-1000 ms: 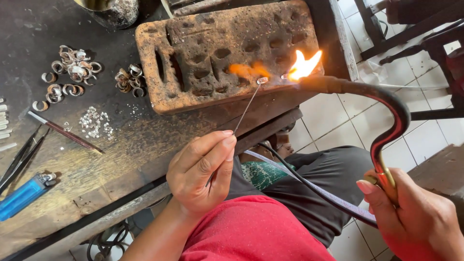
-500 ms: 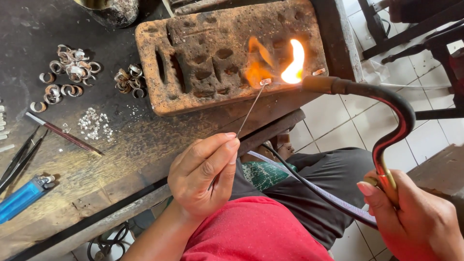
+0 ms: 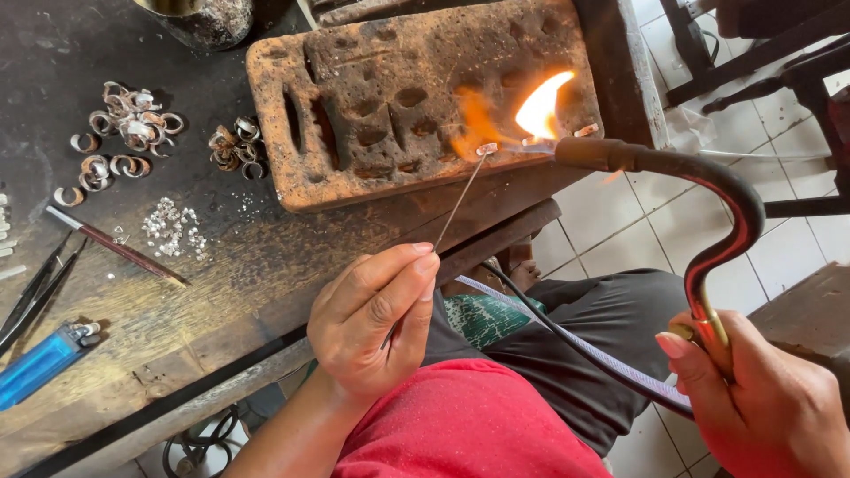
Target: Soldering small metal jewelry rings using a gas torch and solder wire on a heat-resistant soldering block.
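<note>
My left hand (image 3: 376, 317) pinches a thin metal wire (image 3: 456, 202) between thumb and fingers. The wire's tip carries a small metal piece (image 3: 486, 149) just over the front edge of a scorched, pitted fire brick (image 3: 398, 88). My right hand (image 3: 766, 403) grips the brass handle of a curved gas torch (image 3: 708, 190). Its nozzle points left at the small piece, and a yellow-orange flame (image 3: 536, 111) licks up across the brick.
Piles of metal rings (image 3: 128, 133) and another cluster of rings (image 3: 235, 146) lie on the dark workbench (image 3: 204, 265). Small shiny bits (image 3: 173, 226), a thin rod (image 3: 115, 243), dark tweezers (image 3: 31, 292) and a blue lighter (image 3: 40, 361) lie left. Torch hoses (image 3: 575, 341) cross my lap.
The flame has grown and flared upward over the brick. The wire tip and torch nozzle have stayed close together near the brick's front edge; both hands have hardly moved.
</note>
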